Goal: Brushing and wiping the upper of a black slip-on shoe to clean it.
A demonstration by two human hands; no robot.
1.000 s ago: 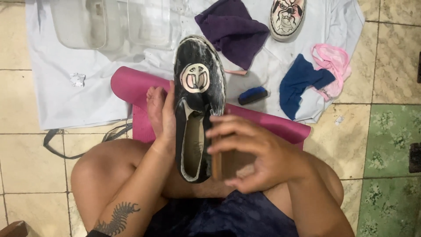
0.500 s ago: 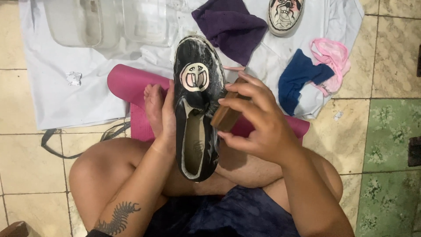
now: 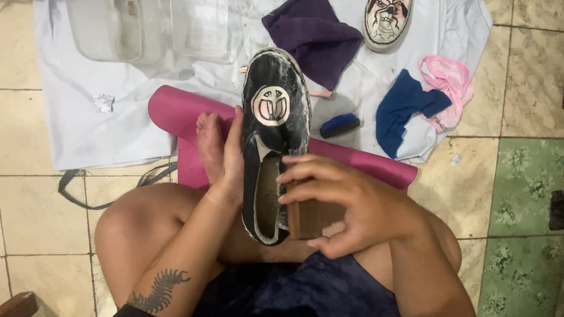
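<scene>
Item: black slip-on shoe (image 3: 275, 126) with a round pale emblem on the toe, streaked with whitish lather, held toe-away over the lap and above a rolled magenta mat (image 3: 176, 111). Left hand (image 3: 230, 158) closed along the shoe's left side, fingers wrapped under the sole, supporting it. Right hand (image 3: 346, 202) clasped around a wooden-backed brush (image 3: 311, 217), its block pressed against the right edge near the heel opening; bristles hidden, so contact cannot be confirmed. Handling note: the scrubbing likely goes best with short strokes along the side seam, the left hand bracing firmly so the shoe does not twist, and light pressure near the emblem to spare it. Surroundings: white cloth (image 3: 82, 129) spread on the tiled floor, clear plastic containers (image 3: 147, 29), purple rag (image 3: 314, 38), blue rag (image 3: 405, 108), pink cloth (image 3: 449, 85), small blue-topped brush (image 3: 341, 124), second shoe (image 3: 386, 22) with a cartoon print.
</scene>
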